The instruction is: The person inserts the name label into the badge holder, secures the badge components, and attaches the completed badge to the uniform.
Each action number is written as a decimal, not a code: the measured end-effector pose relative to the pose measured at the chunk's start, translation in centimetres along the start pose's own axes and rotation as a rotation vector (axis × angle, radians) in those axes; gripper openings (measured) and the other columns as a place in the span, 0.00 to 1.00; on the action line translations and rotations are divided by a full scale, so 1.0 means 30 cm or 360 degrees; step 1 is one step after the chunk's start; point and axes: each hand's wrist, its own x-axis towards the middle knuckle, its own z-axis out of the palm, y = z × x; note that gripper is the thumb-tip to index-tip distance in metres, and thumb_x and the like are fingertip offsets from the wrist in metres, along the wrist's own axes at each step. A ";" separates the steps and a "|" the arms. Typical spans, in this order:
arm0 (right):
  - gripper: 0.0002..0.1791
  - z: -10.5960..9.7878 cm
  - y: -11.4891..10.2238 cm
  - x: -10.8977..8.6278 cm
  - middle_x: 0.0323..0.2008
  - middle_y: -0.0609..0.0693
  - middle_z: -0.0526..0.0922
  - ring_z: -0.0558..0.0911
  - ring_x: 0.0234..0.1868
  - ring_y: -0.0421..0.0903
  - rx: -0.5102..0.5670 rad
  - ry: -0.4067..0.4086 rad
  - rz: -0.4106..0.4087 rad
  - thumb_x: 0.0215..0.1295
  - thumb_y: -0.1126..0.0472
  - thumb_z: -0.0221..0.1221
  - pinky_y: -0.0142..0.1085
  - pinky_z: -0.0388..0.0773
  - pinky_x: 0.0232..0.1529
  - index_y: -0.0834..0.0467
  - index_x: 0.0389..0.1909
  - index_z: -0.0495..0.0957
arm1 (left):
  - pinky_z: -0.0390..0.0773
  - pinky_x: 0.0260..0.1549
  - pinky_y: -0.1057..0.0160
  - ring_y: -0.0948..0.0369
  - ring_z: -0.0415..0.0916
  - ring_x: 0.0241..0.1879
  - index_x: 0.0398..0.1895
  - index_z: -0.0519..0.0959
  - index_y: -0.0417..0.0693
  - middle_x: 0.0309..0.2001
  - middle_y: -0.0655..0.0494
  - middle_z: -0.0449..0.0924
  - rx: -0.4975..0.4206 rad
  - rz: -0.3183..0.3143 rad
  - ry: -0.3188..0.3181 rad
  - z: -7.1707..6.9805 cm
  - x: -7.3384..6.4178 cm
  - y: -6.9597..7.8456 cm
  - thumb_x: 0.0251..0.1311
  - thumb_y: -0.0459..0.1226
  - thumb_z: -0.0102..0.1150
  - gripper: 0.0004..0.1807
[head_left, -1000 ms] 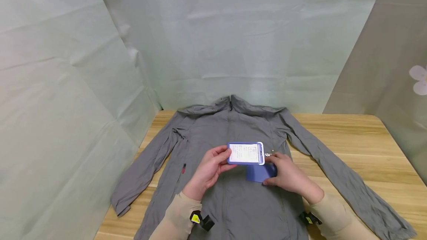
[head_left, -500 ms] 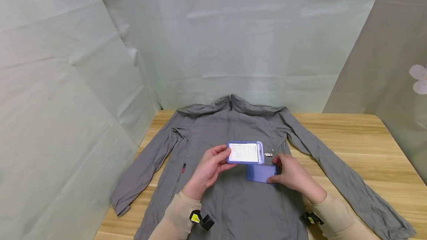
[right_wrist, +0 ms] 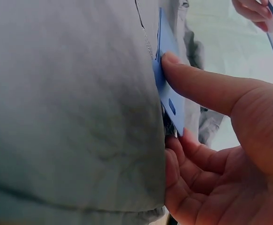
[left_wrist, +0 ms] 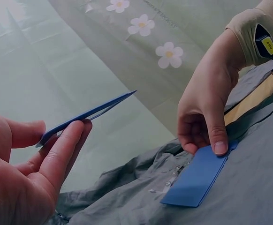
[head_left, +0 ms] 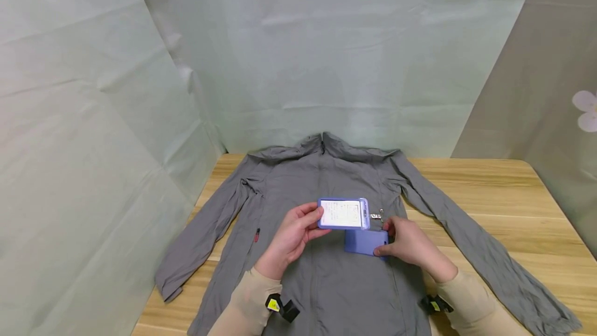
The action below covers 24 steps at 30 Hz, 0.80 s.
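Nearest me, low in the frame, a black wrist strap (head_left: 274, 303) sits on the left sleeve. Above it the left hand (head_left: 290, 237) pinches a card holder (head_left: 341, 213) at its left end, raised just below the frame's middle. Right of it, the right hand (head_left: 412, 245) has a narrow pinch on a plain blue plate (head_left: 360, 242), its thumb on the face at the slotted end. A metal clip (head_left: 375, 217) shows beside the holder's right end; what it hangs from I can't tell.

I'd judge the step as handling two separate pieces, and the next move as calling for a light, firm pinch on the plate and a level card. Against the head frame of a second ago, the right hand lies slightly further right, baring more of plate and clip; the left has barely changed.

Beneath lies the grey jacket (head_left: 289, 191), spread on the wooden table (head_left: 494, 185); behind that, a pale sheet (head_left: 350, 56) fills the upper frame.
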 end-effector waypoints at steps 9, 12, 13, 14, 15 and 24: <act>0.31 -0.009 -0.002 -0.009 0.31 0.49 0.78 0.75 0.31 0.45 0.0201 -0.0004 0.0055 0.47 0.61 0.85 0.39 0.74 0.31 0.62 0.45 0.75 | 0.88 0.48 0.58 0.58 0.89 0.45 0.70 0.71 0.25 0.50 0.46 0.87 -0.0005 -0.0004 0.0014 0.006 -0.006 0.006 0.81 0.33 0.55 0.23; 0.28 -0.011 0.001 -0.009 0.31 0.49 0.77 0.75 0.31 0.45 0.0289 -0.0010 0.0058 0.51 0.62 0.83 0.37 0.73 0.30 0.64 0.46 0.77 | 0.88 0.49 0.58 0.58 0.89 0.46 0.71 0.71 0.26 0.51 0.45 0.87 -0.0007 -0.0011 0.0013 0.007 -0.007 0.009 0.81 0.33 0.56 0.23; 0.27 -0.011 0.005 -0.008 0.31 0.50 0.77 0.75 0.31 0.45 0.0340 -0.0017 0.0062 0.52 0.63 0.83 0.36 0.73 0.29 0.64 0.47 0.77 | 0.88 0.49 0.58 0.58 0.89 0.46 0.71 0.71 0.26 0.52 0.45 0.87 -0.0007 -0.0013 0.0011 0.007 -0.007 0.009 0.81 0.33 0.56 0.23; 0.26 -0.012 0.008 -0.008 0.32 0.50 0.77 0.75 0.31 0.45 0.0391 -0.0025 0.0066 0.53 0.64 0.82 0.35 0.74 0.29 0.65 0.47 0.78 | 0.88 0.49 0.58 0.58 0.89 0.46 0.71 0.71 0.26 0.52 0.45 0.87 -0.0009 -0.0014 0.0008 0.007 -0.007 0.010 0.81 0.33 0.56 0.23; 0.25 -0.014 0.012 -0.007 0.32 0.50 0.77 0.76 0.32 0.45 0.0445 -0.0033 0.0064 0.54 0.64 0.81 0.34 0.74 0.30 0.66 0.47 0.78 | 0.88 0.49 0.58 0.58 0.89 0.46 0.71 0.71 0.26 0.52 0.45 0.87 -0.0007 -0.0014 0.0007 0.008 -0.007 0.011 0.81 0.33 0.56 0.23; 0.22 -0.035 0.045 -0.018 0.36 0.53 0.81 0.82 0.35 0.45 0.0865 -0.0111 0.0187 0.69 0.63 0.72 0.36 0.86 0.35 0.73 0.54 0.78 | 0.88 0.49 0.58 0.58 0.89 0.47 0.70 0.71 0.26 0.52 0.44 0.87 0.0004 -0.0020 -0.0017 0.006 -0.008 0.014 0.80 0.34 0.57 0.24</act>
